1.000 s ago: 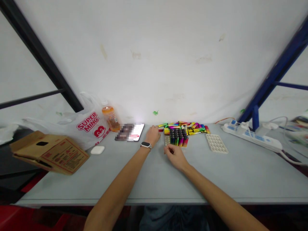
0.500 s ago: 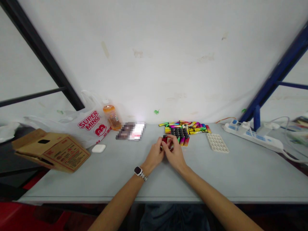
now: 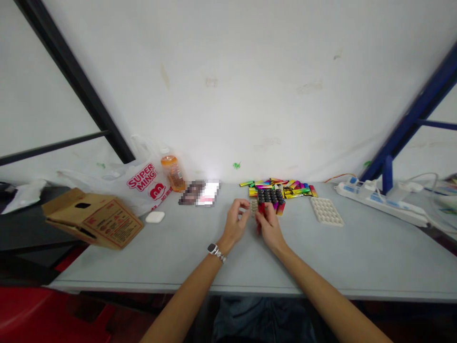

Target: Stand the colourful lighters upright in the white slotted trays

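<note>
My right hand [image 3: 270, 226] is closed on a small red lighter-like piece [image 3: 259, 227], mostly hidden by the fingers. It is at the front of a block of upright, black-topped metallic lighters [image 3: 271, 196] in pink, purple and red. To the left, my left hand [image 3: 237, 221] holds nothing, its thumb and bent fingers apart. Between the hands shows part of a pale tray with round holes [image 3: 253, 207], beside the upright lighters. Loose shiny coloured pieces [image 3: 294, 189] lie in a pile behind the block.
A second pale tray with hollows [image 3: 326, 211] lies to the right, near a white power strip [image 3: 383, 204]. On the left are a cardboard box [image 3: 103, 221], a plastic bag [image 3: 139, 190], an orange drink bottle [image 3: 173, 171] and a white case [image 3: 155, 217]. A wall borders the table's back.
My hands were together around a dark red lighter-like piece. Now they are apart: the right one keeps hold beside the block, and the left has let go. The view has shifted slightly.
</note>
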Available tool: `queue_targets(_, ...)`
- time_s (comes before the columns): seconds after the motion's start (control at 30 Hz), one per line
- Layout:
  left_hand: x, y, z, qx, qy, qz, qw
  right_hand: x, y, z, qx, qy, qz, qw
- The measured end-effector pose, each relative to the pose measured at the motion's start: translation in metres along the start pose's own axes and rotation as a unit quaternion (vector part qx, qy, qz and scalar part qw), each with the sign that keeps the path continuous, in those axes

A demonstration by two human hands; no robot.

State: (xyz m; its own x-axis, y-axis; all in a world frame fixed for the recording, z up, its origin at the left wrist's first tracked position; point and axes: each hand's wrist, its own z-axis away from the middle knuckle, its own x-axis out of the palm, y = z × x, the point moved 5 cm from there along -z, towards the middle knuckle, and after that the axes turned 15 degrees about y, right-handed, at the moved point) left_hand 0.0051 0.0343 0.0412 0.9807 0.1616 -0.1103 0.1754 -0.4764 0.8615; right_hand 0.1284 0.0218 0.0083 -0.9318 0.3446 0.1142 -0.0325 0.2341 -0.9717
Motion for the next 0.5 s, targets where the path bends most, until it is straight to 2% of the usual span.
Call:
queue_targets(0.1, 0.014, -0.008, 0.003, -0.074, -0.035, 0.091, 0.992, 0.004, 0.004, 0.000, 0.039, -0.027, -0.031, 0.998)
queue_targets(0.2, 0.023, -0.011, 0.006, -0.101, -0.076, 0.143, 0.982, 0.002, 0.003, -0.002, 0.045, -0.005, -0.041, 0.998)
queue_targets(0.33, 0.020, -0.003, 0.008, -0.073, -0.073, 0.122, 0.987, 0.005, 0.003, -0.007, 0.026, 0.037, -0.020, 0.999)
queue_targets(0.5, 0.015, 0.002, 0.006, -0.032, -0.049, 0.103, 0.993, 0.023, 0.003, -0.010, 0.004, 0.087, -0.020, 0.996)
